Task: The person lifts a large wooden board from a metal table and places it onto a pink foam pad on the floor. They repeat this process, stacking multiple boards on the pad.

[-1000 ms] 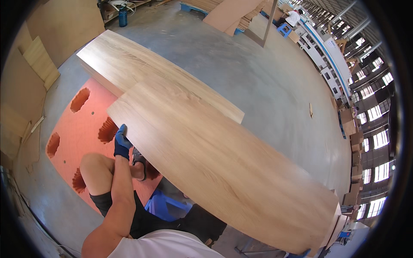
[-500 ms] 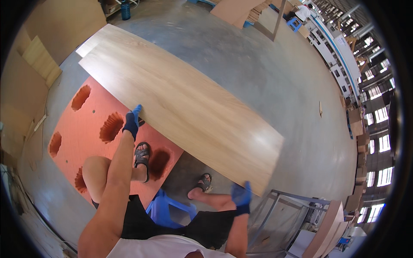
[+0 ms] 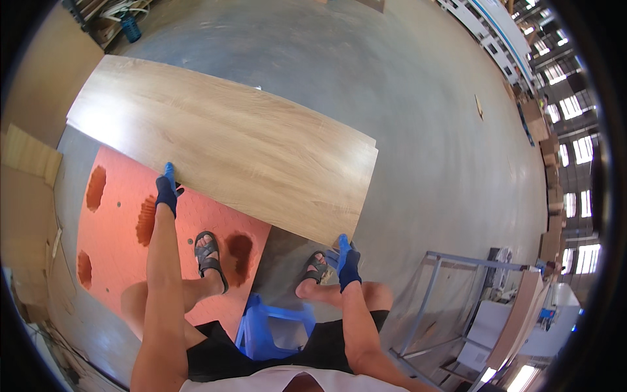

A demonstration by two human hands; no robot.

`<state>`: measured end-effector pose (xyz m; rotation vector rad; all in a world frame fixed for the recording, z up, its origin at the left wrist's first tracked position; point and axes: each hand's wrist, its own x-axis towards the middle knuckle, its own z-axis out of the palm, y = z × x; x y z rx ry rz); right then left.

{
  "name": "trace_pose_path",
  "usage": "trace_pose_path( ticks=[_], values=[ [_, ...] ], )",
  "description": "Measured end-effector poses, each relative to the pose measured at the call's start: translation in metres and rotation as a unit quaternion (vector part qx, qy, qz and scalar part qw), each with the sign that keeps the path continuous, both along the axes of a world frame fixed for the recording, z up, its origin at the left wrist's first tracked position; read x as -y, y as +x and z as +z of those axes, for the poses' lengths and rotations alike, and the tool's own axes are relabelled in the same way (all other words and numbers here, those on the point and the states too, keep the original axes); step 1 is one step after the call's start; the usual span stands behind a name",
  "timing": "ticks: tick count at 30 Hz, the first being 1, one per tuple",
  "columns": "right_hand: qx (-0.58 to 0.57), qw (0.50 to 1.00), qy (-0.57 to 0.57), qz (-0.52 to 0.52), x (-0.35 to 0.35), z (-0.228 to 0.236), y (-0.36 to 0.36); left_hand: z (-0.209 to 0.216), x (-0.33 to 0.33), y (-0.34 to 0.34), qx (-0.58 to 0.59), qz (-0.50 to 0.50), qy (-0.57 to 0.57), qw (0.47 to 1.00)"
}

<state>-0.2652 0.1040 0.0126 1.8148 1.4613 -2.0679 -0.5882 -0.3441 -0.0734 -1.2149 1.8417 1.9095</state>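
A long wood-grain panel [image 3: 228, 137] lies across the space in front of me. A thin step at its right end suggests another panel beneath it. My left hand [image 3: 168, 185], in a blue glove, grips the near edge left of the middle, thumb on top. My right hand [image 3: 346, 260], gloved too, holds that edge close to the right corner, its thumb resting on the surface. The fingers of both hands are partly hidden below the panel.
Under my left foot is an orange-red plastic sheet [image 3: 124, 222] with dark openings. A blue stool [image 3: 261, 330] stands between my legs. To the right is a metal frame [image 3: 428, 294] beside leaning boards [image 3: 519, 320]. Large boards [image 3: 46, 78] lean at the left.
The view has shifted. The offset strip at the panel's far left end no longer shows, and a small step appears at the right end. My right hand is no longer blurred.
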Motion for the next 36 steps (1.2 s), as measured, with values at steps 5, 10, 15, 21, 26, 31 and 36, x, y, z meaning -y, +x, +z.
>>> trace_pose_path(
  ticks=[5,10,15,21,26,31,36],
  values=[
    [-0.062,0.995,-0.025,-0.079,0.004,-0.007,0.007,-0.001,-0.015,-0.005,0.022,0.018,0.002,1.000],
    [-0.076,0.988,0.050,-0.126,0.009,-0.003,-0.015,0.007,-0.014,-0.011,0.037,0.020,-0.015,0.999],
    [-0.114,0.988,0.011,-0.104,-0.011,-0.023,-0.013,0.019,-0.013,-0.011,0.041,-0.028,-0.057,0.997],
    [-0.134,0.989,-0.032,-0.052,-0.037,-0.029,-0.007,0.029,-0.033,-0.013,0.017,-0.033,-0.138,0.990],
    [-0.099,0.994,-0.033,0.025,-0.049,-0.022,-0.010,-0.015,-0.014,-0.022,0.026,-0.042,-0.179,0.983],
    [-0.069,0.997,0.005,0.043,-0.057,-0.016,-0.014,-0.018,-0.033,-0.015,-0.006,-0.014,-0.200,0.980],
    [-0.093,0.993,0.012,0.067,-0.060,-0.019,-0.007,0.007,-0.049,-0.007,-0.071,0.001,-0.169,0.983]
  ],
)
